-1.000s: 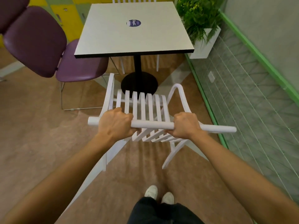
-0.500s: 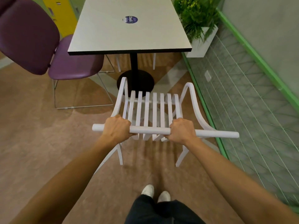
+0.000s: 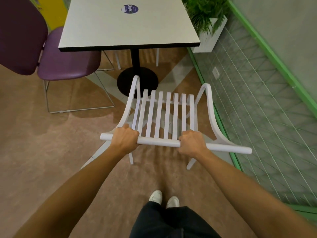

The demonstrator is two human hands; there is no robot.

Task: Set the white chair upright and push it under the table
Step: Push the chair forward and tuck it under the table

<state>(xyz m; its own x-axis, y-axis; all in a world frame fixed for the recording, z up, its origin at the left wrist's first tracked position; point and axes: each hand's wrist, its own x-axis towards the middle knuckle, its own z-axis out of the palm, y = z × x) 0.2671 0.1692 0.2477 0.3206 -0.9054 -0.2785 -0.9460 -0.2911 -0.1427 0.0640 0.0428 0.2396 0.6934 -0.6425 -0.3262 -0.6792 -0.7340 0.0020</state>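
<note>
The white slatted chair [image 3: 164, 115] stands upright on the brown floor, facing the square grey table [image 3: 130, 30] on its black pedestal. The seat's front edge reaches the pedestal's round base. My left hand [image 3: 124, 139] grips the left part of the chair's round top rail. My right hand [image 3: 192, 143] grips the same rail right of centre. Both rear legs touch the floor just ahead of my feet.
A purple chair [image 3: 65, 60] on a wire frame stands left of the table. A white planter [image 3: 209, 30] with green plants sits right of it. A green-edged wall [image 3: 267, 93] with thin diagonal lines runs along the right. Another white chair's legs [image 3: 118, 60] show beyond the pedestal.
The chair has swung from tilted back to upright and slid forward toward the table. Both hands kept their grip on the top rail.
</note>
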